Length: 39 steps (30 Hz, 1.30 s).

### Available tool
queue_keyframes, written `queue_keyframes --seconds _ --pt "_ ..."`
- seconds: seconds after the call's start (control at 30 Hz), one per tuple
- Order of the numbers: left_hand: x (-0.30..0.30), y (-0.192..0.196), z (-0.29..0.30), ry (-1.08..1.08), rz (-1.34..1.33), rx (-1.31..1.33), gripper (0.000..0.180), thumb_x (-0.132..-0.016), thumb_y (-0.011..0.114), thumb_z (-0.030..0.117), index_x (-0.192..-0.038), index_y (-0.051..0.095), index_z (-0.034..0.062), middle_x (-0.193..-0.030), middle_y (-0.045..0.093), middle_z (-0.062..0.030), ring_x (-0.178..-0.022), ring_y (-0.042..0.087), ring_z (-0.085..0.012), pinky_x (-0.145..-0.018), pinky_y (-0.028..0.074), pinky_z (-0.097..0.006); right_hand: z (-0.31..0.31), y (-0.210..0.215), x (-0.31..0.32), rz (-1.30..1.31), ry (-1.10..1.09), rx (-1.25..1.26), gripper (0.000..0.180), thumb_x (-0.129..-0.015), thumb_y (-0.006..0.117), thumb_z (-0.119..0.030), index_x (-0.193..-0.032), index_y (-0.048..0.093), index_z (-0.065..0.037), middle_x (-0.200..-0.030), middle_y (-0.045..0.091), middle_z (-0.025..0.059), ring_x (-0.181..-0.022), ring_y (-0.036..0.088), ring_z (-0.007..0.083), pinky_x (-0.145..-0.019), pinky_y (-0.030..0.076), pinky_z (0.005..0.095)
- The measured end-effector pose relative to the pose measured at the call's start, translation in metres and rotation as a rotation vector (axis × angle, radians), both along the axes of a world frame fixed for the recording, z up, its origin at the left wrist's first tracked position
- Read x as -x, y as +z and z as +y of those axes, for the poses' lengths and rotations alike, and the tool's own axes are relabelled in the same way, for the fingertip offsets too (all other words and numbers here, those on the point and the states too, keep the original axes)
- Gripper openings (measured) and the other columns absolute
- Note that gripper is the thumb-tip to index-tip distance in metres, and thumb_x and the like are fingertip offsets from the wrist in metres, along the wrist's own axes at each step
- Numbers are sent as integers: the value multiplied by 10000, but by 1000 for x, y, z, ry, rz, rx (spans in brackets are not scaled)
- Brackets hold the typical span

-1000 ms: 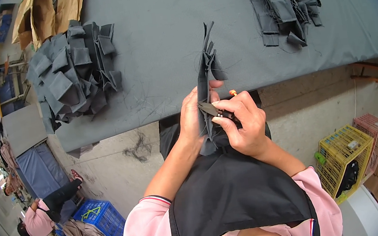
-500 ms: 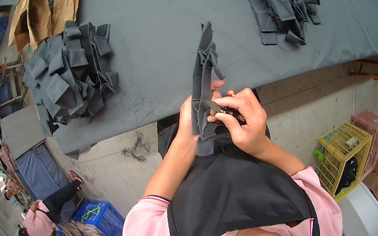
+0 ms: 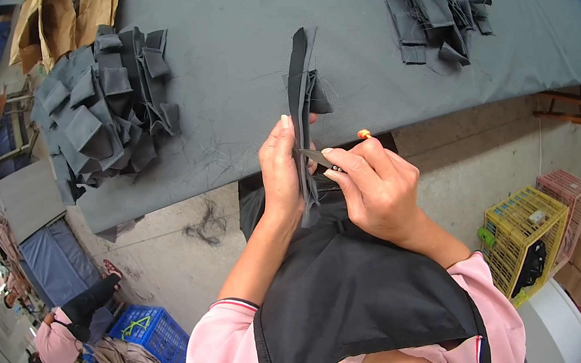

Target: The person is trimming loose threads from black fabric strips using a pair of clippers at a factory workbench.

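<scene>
My left hand point(image 3: 279, 172) grips a dark grey fabric strip point(image 3: 297, 62) with stitched flaps, held on edge near the table's front edge. Fingertips show on the strip's far side. In my right hand point(image 3: 380, 187) are small thread snips point(image 3: 315, 156), their pointed blade against the strip's right side. Most of the handle is hidden in the fist. An orange tip point(image 3: 363, 134) sticks up beside the right fingers; what it belongs to cannot be made out. Loose threads hang from the strip's flap.
A pile of grey fabric pieces point(image 3: 93, 124) lies on the cloth-covered table point(image 3: 228, 56) at left, a smaller stack point(image 3: 422, 7) at right. Behind the left pile is brown paper point(image 3: 68, 23). Yellow point(image 3: 524, 230) and blue crates point(image 3: 153, 338) stand on the floor. A person point(image 3: 60, 340) is at far left.
The strip has been turned on edge, showing its narrow side and a black band. My left hand has shifted up and left along it. The snips' blade has moved slightly left and up.
</scene>
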<state>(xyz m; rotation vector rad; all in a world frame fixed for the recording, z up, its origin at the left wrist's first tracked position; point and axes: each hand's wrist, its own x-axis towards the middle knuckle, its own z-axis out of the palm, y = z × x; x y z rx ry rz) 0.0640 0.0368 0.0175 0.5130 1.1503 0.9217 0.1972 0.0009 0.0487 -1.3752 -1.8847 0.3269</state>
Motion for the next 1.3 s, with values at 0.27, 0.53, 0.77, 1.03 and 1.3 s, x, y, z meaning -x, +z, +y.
queue_keyframes --seconds 0.27,0.53,0.77,1.03,1.3 --pt "4 -19 -4 -100 -634 299 354 -943 365 212 -1143 483 -55 -653 479 -18 -467 417 -91 -399 346 -215 -5 -6 4 442 -49 179 261 -667 718 -7 -912 635 -38 -744 557 58 -548 560 193 -487 442 283" --pt "3 -18 -6 0 -551 351 364 -934 398 229 -1135 508 -54 -682 510 -27 -495 449 -93 -399 353 -224 3 -7 6 251 35 105 265 -649 712 -21 -900 629 -30 -715 529 68 -547 545 213 -486 434 302" --pt "3 -10 -4 -5 -332 259 369 -967 399 299 -1088 527 -26 -673 499 -27 -510 436 -101 -433 341 -240 2 -15 3 772 36 458 164 -745 639 38 -906 625 8 -769 494 51 -624 537 118 -543 457 268" --pt "3 -5 -2 163 -156 168 219 -969 472 285 -966 540 78 -927 585 8 -852 523 -61 -786 434 -235 -6 -15 -9 778 81 630 309 -718 746 -61 -935 531 -16 -711 437 -16 -619 414 57 -524 368 215" --pt "9 7 -14 96 -187 -25 276 -984 415 323 -1013 536 77 -965 570 4 -923 513 -74 -838 415 -244 9 -36 0 1111 95 820 260 -768 678 9 -945 495 -46 -783 475 -40 -684 425 26 -621 362 171"
